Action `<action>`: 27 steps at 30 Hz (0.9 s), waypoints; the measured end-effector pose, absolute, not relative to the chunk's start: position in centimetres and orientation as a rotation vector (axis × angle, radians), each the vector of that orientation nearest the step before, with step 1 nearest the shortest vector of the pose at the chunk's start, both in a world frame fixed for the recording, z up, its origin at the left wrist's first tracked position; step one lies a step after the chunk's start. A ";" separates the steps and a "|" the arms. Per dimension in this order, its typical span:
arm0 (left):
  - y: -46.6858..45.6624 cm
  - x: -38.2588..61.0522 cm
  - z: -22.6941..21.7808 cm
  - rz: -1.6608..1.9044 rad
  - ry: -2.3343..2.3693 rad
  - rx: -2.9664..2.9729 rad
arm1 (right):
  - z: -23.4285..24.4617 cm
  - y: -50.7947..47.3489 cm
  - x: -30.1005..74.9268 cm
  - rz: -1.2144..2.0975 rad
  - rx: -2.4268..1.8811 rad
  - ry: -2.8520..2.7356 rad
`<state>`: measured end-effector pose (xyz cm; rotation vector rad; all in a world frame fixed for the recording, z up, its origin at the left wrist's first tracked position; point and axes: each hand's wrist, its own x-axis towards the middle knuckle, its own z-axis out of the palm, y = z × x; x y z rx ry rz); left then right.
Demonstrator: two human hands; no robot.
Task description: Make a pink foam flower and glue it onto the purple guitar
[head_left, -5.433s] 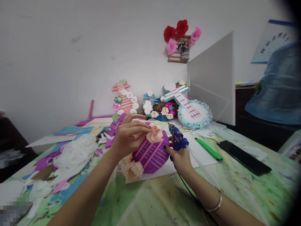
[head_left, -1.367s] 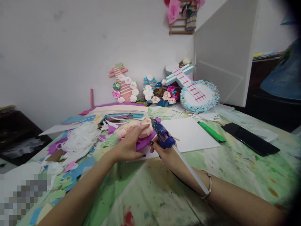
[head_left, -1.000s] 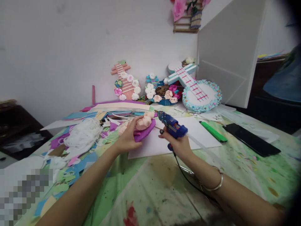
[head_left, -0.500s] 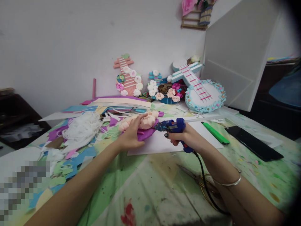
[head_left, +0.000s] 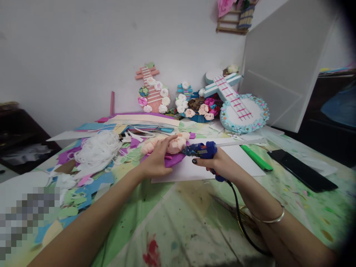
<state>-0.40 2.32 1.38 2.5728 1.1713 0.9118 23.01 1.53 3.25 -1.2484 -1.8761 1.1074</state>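
Note:
A purple foam craft piece (head_left: 174, 160) with peach paper flowers (head_left: 177, 144) lies flat on a white sheet (head_left: 239, 163). My left hand (head_left: 156, 162) rests on the piece, its fingers stretched over the flowers and pressing them down. My right hand (head_left: 219, 165) is closed round a blue hot glue gun (head_left: 202, 149). The gun lies level, its nozzle pointing left and touching the peach flowers at the piece's edge. Its black cord (head_left: 239, 218) trails toward me along my right forearm.
A tangle of white string (head_left: 96, 151) and coloured foam scraps (head_left: 83, 181) lie at left. A green marker (head_left: 256, 158) and black phone (head_left: 303, 170) lie at right. Finished foam guitars (head_left: 239, 109) and flower pieces lean on the wall; a white board (head_left: 286, 63) stands behind.
The purple piece went from tilted up in my left hand to flat on the sheet. My right hand turned the glue gun level and brought its nozzle to the flowers.

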 end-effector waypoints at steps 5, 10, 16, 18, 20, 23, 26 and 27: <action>2.3 -0.4 1.4 0.909 1.157 2.596 | 3.4 1.5 23.1 1.153 -1.264 -1.865; 2.4 -0.4 1.4 0.909 1.173 2.592 | 3.6 1.4 23.4 1.177 -1.277 -1.855; 2.3 -0.4 1.6 0.901 1.152 2.596 | 3.8 1.4 23.6 1.189 -1.291 -1.842; 2.2 -0.3 1.6 0.892 1.156 2.597 | 3.8 1.5 23.6 1.197 -1.289 -1.837; 2.2 -0.3 1.7 0.875 1.173 2.595 | 3.8 1.5 23.7 1.196 -1.282 -1.836; 2.1 -0.3 1.6 0.857 1.165 2.594 | 3.7 1.6 23.7 1.169 -1.286 -1.841; 2.1 -0.3 1.6 0.854 1.145 2.590 | 3.7 1.6 23.8 1.156 -1.314 -1.848; 2.1 -0.3 1.7 0.853 1.143 2.587 | 3.7 1.6 23.8 1.156 -1.318 -1.848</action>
